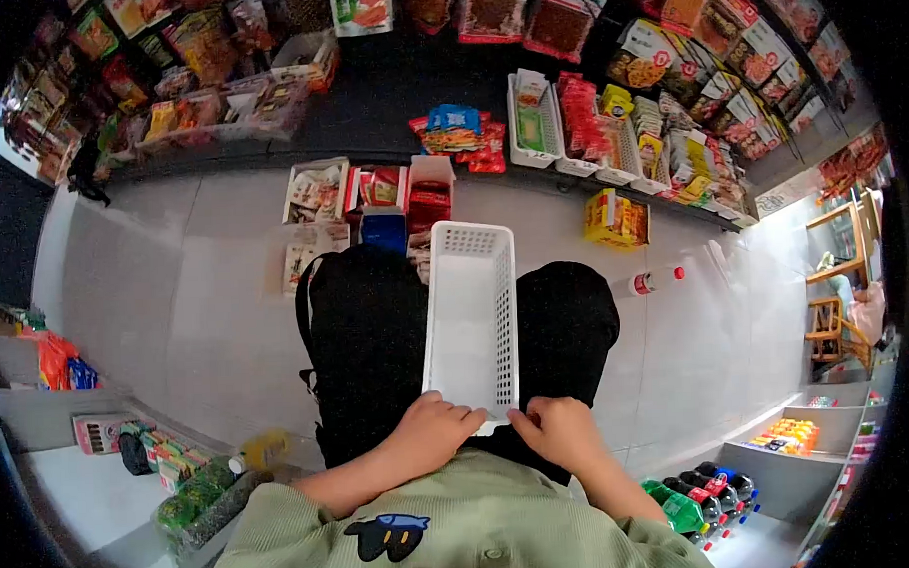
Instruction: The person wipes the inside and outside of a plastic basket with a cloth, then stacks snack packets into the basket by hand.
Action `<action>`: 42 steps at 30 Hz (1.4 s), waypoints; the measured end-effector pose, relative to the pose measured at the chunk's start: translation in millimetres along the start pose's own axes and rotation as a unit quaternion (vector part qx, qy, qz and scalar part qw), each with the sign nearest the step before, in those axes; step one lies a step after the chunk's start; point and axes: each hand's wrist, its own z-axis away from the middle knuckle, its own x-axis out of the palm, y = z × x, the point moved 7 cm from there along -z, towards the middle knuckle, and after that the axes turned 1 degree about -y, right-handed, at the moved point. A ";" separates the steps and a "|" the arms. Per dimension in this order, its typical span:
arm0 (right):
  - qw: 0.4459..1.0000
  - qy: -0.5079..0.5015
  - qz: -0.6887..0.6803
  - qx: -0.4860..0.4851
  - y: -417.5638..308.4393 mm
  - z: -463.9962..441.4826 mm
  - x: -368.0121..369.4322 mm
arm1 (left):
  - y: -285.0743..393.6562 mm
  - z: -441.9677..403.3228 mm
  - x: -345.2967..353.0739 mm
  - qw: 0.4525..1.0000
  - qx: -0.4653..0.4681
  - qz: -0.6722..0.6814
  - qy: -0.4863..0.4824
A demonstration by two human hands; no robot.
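A white plastic basket [466,329] with perforated sides rests on my lap, its long side pointing away from me and nothing inside it. My left hand [431,425] grips the near left corner, fingers bent over the rim. At the near right corner, my right hand [558,429] pinches the same rim with thumb and curled fingers. Just past my knees, open boxes of packaged snacks [378,190] stand on the floor, partly hidden by the basket and my left leg.
Along the low shelf stand white baskets [532,121] filled with packets, and loose snack bags [459,134]. A yellow box [615,220] and a red-capped bottle [657,281] are on the tiled floor. Behind me on the right are soda bottles [704,496]; shelves hold goods on the left.
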 end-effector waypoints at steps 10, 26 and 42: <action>0.998 -0.009 -0.039 -0.048 -15.5 -29.2 -21.1 | -6.8 -3.7 -42.1 0.995 0.019 0.092 0.021; 0.987 -0.101 0.102 -0.073 -32.8 -272.5 -32.0 | -180.9 -173.1 -127.4 0.985 -0.148 -0.082 0.006; 0.974 -0.130 0.150 -0.110 -23.3 -277.0 -6.7 | -211.5 -172.8 -98.2 0.949 -0.258 -0.114 -0.141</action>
